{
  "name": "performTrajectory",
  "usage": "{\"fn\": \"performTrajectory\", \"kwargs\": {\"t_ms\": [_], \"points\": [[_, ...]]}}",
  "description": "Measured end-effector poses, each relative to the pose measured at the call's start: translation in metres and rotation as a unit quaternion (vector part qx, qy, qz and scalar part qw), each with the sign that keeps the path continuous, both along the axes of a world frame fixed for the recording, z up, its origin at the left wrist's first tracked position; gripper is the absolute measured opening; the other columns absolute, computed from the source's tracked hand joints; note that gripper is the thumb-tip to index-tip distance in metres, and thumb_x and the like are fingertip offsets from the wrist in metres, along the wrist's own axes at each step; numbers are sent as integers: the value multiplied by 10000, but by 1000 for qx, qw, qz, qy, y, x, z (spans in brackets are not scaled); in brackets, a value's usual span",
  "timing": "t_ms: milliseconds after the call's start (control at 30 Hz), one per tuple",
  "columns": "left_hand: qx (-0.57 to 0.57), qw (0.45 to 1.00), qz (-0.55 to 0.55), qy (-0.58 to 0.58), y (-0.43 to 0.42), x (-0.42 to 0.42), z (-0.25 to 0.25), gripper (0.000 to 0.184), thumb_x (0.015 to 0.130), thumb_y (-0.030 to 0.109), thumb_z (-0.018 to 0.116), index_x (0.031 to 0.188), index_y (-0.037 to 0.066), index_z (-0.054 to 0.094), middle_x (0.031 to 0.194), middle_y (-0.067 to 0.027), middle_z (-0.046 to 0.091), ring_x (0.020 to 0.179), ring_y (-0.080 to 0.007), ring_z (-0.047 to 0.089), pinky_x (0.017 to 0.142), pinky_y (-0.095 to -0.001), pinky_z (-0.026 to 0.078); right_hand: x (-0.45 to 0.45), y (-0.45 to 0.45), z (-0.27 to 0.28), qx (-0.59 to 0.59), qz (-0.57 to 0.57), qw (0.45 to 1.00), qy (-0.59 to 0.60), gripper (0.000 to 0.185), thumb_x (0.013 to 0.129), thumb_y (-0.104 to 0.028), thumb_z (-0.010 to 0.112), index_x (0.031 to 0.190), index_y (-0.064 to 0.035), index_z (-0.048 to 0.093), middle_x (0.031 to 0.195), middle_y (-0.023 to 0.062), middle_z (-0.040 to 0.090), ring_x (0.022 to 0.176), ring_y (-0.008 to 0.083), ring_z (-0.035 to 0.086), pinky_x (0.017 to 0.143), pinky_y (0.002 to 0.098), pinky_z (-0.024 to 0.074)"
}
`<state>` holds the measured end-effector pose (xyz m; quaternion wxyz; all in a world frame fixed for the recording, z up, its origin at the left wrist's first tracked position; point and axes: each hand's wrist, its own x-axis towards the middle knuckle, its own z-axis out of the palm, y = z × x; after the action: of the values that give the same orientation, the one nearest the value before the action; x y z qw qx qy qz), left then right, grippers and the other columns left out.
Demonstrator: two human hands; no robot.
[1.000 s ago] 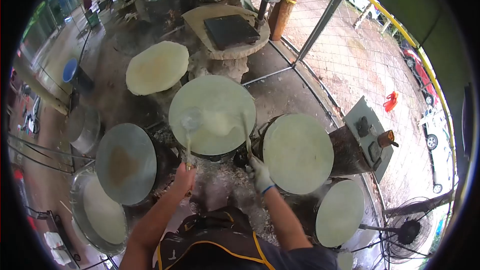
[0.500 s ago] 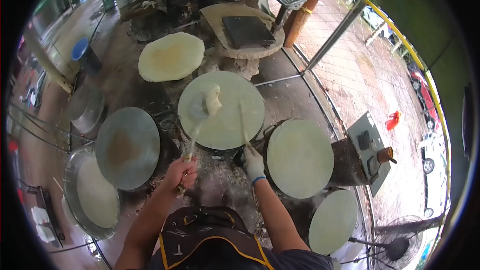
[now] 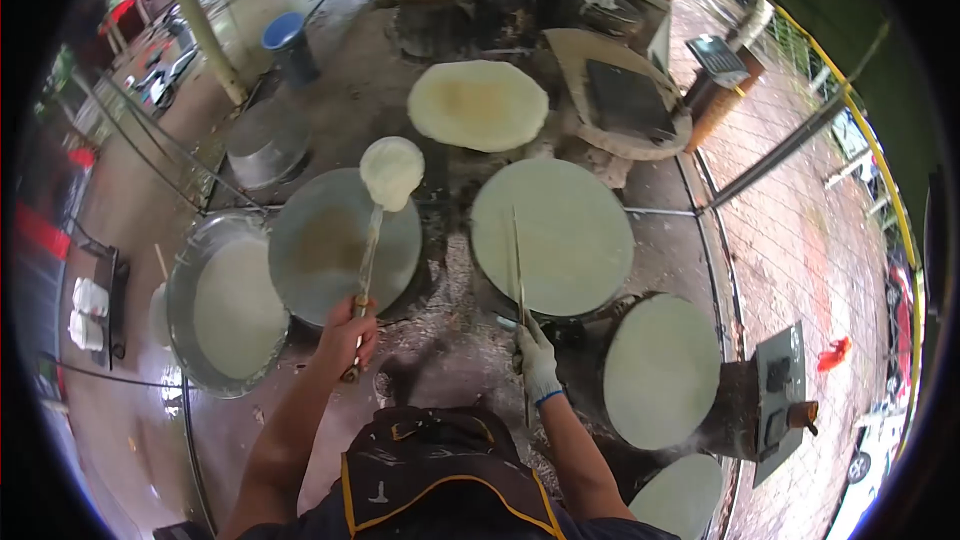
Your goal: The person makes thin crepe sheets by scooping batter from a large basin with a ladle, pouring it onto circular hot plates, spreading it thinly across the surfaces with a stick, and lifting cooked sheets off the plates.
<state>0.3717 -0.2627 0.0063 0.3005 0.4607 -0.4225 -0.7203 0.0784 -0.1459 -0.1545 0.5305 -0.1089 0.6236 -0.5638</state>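
Note:
My bare left hand [image 3: 348, 338] is closed round the handle of a ladle [image 3: 392, 173]. Its round head is coated with pale batter and hangs over the far edge of a grey griddle [image 3: 345, 240] with a brown patch. In a white glove, my right hand [image 3: 536, 358] grips a long thin spatula [image 3: 518, 265], edge-on to me. The spatula's far part lies over a round griddle covered with a pale batter sheet [image 3: 575, 230]; whether it touches the sheet I cannot tell.
A large metal basin [image 3: 182, 325] of batter stands at left. Two more batter-covered griddles [image 3: 662, 370] are at right. Farther off lie a large round flatbread [image 3: 478, 105] and a dark slab [image 3: 630, 100] on a wooden board. A blue bucket [image 3: 285, 32] stands far left.
The ladle has moved left, from above the middle batter-covered griddle to the grey one. The view has turned left. My right hand still holds the spatula at the middle griddle.

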Motion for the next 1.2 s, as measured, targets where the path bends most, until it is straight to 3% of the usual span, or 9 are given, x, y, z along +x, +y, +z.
{"fn": "performTrajectory", "kwargs": {"t_ms": [200, 233, 367, 567, 800, 833, 933, 1100, 1200], "points": [[-150, 943, -57, -290, -94, 49, -129, 265, 824, 114, 502, 1057, 1, 446, 683, -173, 579, 519, -288, 595, 464, -428, 451, 127, -71, 3, -38, 15, 998, 55, 419, 974, -240, 482, 1391, -204, 461, 671, -22, 508, 459, 54, 401, 395, 213, 332], [-233, 911, -58, -336, -108, 58, -152, 273, 819, 118, 507, 1055, -5, 443, 703, -193, 588, 575, -329, 606, 517, -460, 458, 149, -80, 14, 44, 55, 991, 114, 415, 964, -250, 477, 1375, -198, 483, 808, 58, 635, 591, 147, 582, 523, 281, 471], [-341, 833, -101, -424, -148, 98, -177, 286, 819, 126, 516, 1060, -10, 441, 811, -255, 616, 786, -439, 617, 697, -546, 462, 210, -103, -18, 103, 94, 909, 393, 454, 922, -381, 503, 1345, -215, 496, 1121, 232, 616, 1078, 398, 576, 919, 436, 443], [-367, 792, -153, -463, -209, 147, -156, 288, 847, 92, 497, 1115, 3, 443, 961, -261, 614, 883, -434, 614, 767, -532, 472, 255, -180, 25, 101, 74, 970, 208, 458, 915, -265, 551, 1311, -38, 526, 1106, 141, 656, 878, 170, 623, 779, 292, 485], [-383, 773, -157, -481, -237, 206, -164, 433, 841, 92, 531, 1260, 65, 429, 1070, -235, 550, 858, -414, 623, 738, -516, 486, 284, -167, -55, 71, -12, 959, 276, 458, 919, -295, 547, 1333, -103, 521, 1166, 191, 620, 1045, 233, 605, 900, 289, 464], [-387, 762, -160, -494, -237, 210, -162, 471, 832, 91, 544, 1286, 76, 418, 1083, -229, 532, 858, -411, 622, 734, -511, 488, 295, -188, -40, 125, 19, 902, 413, 407, 909, -289, 582, 1287, -138, 578, 953, 90, 677, 627, 105, 581, 533, 229, 445], [-385, 733, -169, -534, -238, 221, -148, 591, 801, 85, 584, 1357, 109, 386, 1114, -217, 489, 864, -400, 618, 727, -494, 495, 292, -232, 19, 113, 12, 993, -16, 375, 911, -287, 585, 1269, -175, 596, 833, 51, 670, 487, 104, 515, 456, 256, 412], [-393, 709, -153, -565, -254, 262, -144, 734, 738, 42, 625, 1412, 178, 369, 1101, -230, 479, 886, -375, 608, 742, -455, 504, 286, -205, -101, -20, -140, 956, 256, 358, 931, -241, 567, 1273, -137, 588, 728, -14, 609, 494, 49, 462, 431, 239, 377], [-426, 694, -144, -562, -251, 277, -151, 726, 725, -6, 606, 1394, 195, 409, 1086, -234, 481, 892, -377, 603, 746, -447, 506, 295, -240, -64, 21, 46, 963, 266, 379, 924, -258, 574, 1283, -136, 581, 728, -11, 606, 511, 63, 474, 445, 234, 383]]}}
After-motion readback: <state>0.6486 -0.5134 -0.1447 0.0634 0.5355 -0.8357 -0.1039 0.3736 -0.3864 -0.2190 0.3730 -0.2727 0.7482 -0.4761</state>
